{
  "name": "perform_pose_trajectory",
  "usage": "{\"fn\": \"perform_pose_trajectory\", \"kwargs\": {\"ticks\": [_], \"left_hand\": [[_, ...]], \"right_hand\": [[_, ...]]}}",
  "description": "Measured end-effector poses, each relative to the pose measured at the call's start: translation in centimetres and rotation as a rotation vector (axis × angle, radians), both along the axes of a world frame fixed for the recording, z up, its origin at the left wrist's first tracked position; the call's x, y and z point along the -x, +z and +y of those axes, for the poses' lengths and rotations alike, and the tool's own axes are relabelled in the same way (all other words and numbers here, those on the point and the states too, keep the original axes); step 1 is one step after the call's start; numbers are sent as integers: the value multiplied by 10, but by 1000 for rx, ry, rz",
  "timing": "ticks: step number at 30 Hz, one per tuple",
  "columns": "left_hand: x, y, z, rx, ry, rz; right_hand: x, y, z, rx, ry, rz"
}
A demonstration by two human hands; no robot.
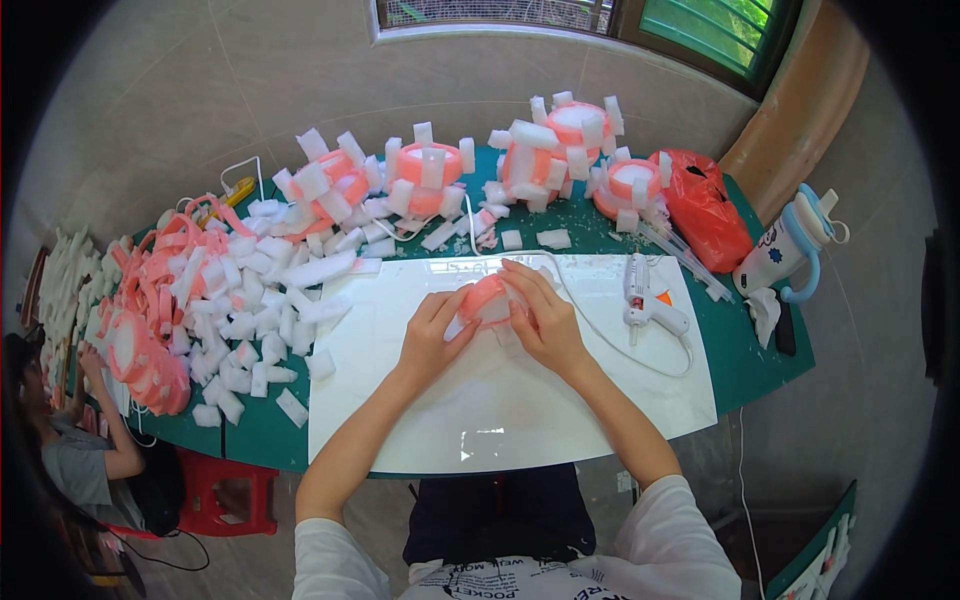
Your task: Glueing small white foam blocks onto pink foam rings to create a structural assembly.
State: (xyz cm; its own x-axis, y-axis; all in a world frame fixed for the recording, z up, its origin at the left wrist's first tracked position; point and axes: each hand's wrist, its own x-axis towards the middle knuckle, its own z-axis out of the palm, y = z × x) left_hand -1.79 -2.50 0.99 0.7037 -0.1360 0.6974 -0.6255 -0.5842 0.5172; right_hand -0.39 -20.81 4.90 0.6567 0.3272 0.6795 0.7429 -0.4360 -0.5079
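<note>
**Count of things on the surface**

Finished pink rings studded with white foam blocks (427, 178): four along the far edge, with one more pink ring (487, 298) in work. Glue gun (640, 290): one. Red plastic bag (705, 210): one. Blue-and-white drinking bottle (795, 245): one. White work board (500, 400): one. Loose white foam blocks (250, 330): too many to count, probably several dozen. Red stool (225, 495): one. Hands at work: two; one other person (85, 450) sits far left.

Matt pink foam ring (485, 297), white foam blocks (250, 330), glossy white board (520, 400), crinkly red plastic bag (705, 210).
</note>
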Motion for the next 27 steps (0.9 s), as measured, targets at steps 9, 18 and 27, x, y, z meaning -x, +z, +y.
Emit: {"fn": "perform_pose_trajectory", "kwargs": {"ticks": [9, 18, 27], "left_hand": [[4, -1, -6, -2, -17, -25], [4, 3, -3, -1, -1, -6], [1, 1, -4, 0, -3, -4]], "right_hand": [[9, 5, -9, -15, -3, 34], [5, 3, -3, -79, 33, 42], [-5, -4, -1, -57, -37, -79]]}}
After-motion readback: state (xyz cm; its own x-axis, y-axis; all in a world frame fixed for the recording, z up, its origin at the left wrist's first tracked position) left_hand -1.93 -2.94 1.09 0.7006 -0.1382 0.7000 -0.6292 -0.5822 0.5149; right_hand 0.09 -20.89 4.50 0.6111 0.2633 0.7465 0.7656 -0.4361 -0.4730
